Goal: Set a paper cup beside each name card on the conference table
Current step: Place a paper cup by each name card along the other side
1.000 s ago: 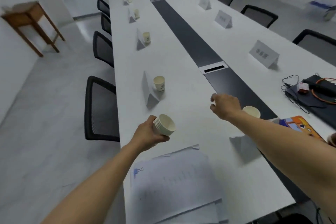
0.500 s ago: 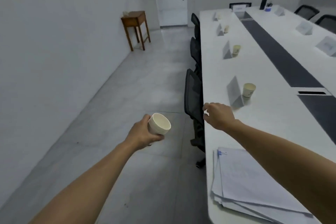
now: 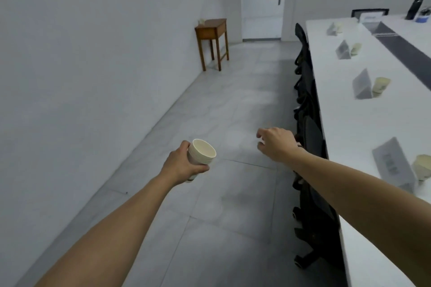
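The left hand (image 3: 180, 165) grips a stack of cups (image 3: 201, 156) tilted over the floor, off the table's (image 3: 338, 123) edge; the right hand (image 3: 276, 144) hangs loosely curled, empty. Tilted further, cups could slide out.

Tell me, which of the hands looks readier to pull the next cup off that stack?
Probably the right hand: it is empty, fingers loosely curled, beside the conference table. The left hand is wrapped around the stack of paper cups.
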Motion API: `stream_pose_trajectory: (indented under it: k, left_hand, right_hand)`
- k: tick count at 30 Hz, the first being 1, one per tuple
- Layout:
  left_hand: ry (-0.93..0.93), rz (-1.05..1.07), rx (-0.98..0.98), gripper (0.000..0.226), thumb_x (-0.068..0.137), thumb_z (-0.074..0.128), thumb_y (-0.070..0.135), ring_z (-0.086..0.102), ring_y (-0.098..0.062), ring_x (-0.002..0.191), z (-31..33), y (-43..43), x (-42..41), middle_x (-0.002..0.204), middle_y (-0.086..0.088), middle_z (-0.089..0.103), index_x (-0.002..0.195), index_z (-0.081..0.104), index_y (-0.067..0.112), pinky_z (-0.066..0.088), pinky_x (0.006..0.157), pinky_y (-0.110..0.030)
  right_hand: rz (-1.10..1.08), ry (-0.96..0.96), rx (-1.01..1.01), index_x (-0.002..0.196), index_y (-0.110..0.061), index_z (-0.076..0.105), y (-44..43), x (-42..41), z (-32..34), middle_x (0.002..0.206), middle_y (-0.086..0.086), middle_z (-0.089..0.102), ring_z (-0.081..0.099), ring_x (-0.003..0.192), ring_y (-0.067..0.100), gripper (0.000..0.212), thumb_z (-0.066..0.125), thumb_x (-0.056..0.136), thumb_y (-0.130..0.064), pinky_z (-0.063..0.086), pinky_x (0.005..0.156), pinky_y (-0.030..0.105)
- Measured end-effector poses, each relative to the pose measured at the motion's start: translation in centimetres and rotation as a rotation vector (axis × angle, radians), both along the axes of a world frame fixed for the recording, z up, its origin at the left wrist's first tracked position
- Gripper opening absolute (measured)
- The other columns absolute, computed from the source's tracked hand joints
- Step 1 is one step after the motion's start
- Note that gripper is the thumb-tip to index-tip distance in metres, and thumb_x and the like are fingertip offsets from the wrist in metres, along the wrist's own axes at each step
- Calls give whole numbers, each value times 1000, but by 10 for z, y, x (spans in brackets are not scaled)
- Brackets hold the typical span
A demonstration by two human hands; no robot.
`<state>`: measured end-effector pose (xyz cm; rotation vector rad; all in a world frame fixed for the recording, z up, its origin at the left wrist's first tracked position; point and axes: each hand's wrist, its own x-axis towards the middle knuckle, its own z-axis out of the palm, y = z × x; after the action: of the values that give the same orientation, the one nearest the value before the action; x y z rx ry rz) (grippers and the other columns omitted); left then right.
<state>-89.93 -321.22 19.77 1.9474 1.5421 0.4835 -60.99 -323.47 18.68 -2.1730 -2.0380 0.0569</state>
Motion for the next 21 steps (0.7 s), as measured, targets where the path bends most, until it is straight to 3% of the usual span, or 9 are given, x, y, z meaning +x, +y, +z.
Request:
stream_pose_trajectory:
  k: [13, 21]
  left_hand:
    - [-27, -37, 20, 66, 63, 88, 42, 60, -22, 102, 6, 317, 50, 110, 1, 63, 113, 49, 22, 53, 87, -42]
    - [-30, -169, 37, 66, 63, 88, 42, 59, -21, 101, 8, 555, 110, 109, 3, 62, 112, 49, 22, 52, 85, -39]
  right_hand:
    - [-14, -76, 28, 122, -18, 58, 317, 48, 19, 111, 5, 69, 65, 94, 30, 31, 51, 94, -30, 49, 70, 33]
    - [-171, -74, 8, 125, -19, 57, 515, 104, 16, 116, 5, 67, 64, 100, 31, 34, 52, 93, -30, 43, 70, 32]
